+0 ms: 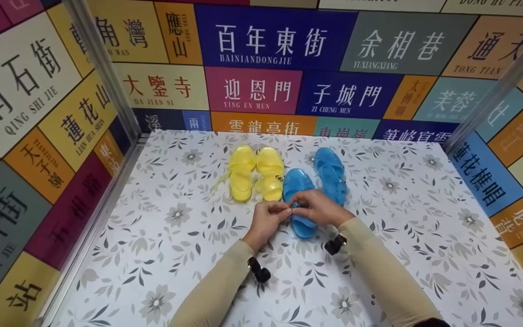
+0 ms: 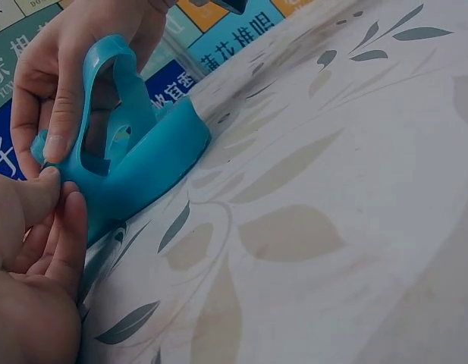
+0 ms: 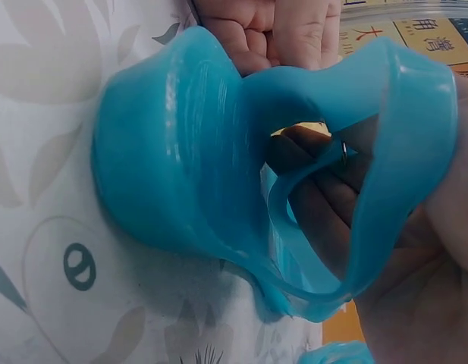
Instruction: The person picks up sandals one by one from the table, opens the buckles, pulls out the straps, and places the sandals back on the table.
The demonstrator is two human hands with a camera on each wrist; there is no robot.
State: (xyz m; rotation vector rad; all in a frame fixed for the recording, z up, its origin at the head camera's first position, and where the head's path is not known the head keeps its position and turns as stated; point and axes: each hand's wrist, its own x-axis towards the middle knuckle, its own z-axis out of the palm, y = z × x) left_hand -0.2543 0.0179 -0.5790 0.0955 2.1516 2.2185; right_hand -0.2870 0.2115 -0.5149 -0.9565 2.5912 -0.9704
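Note:
A blue jelly sandal (image 1: 304, 229) stands on the table with its toe pointing away, and both hands meet at its left side. My left hand (image 1: 266, 222) pinches the strap's fastening at that side between thumb and fingertips. Reaching over the sandal, my right hand (image 1: 318, 206) pinches the strap at the same spot. In the left wrist view the ankle strap (image 2: 111, 47) arches up above the heel. The right wrist view shows the heel (image 3: 135, 159) close up, with right-hand fingers seen through the strap opening. Fingers partly hide the fastening itself.
Right of the hands lies the other blue sandal (image 1: 329, 163). Two yellow sandals (image 1: 242, 181) stand side by side on the left. The table (image 1: 152, 236) has a leaf-and-flower cover, with panels of coloured signs (image 1: 275, 41) around it.

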